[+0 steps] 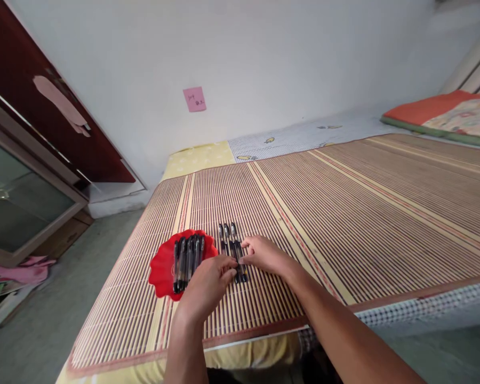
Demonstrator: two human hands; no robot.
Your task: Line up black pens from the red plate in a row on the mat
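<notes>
Leaning over the mat (pixel 296 213), the person has both bare hands just to the right of the red dish (pixel 158 266), which I take as my marker. In that dish lies a bunch of dark pens (pixel 190 258), side by side and roughly parallel. Beside it, on its right, three more pens (pixel 232 248) lie in a row on the mat, caps pointing away from the person. The left hand (pixel 208 277) reaches past the dish's near right edge, its fingers bent at the lower part of the row; I cannot tell whether they pinch a pen. The right hand (pixel 266 254) is farther right of the dish, at the outer side of the row, thumb and forefinger parted. Beyond the dish, up on the wall, is a pink note (pixel 194 99).
</notes>
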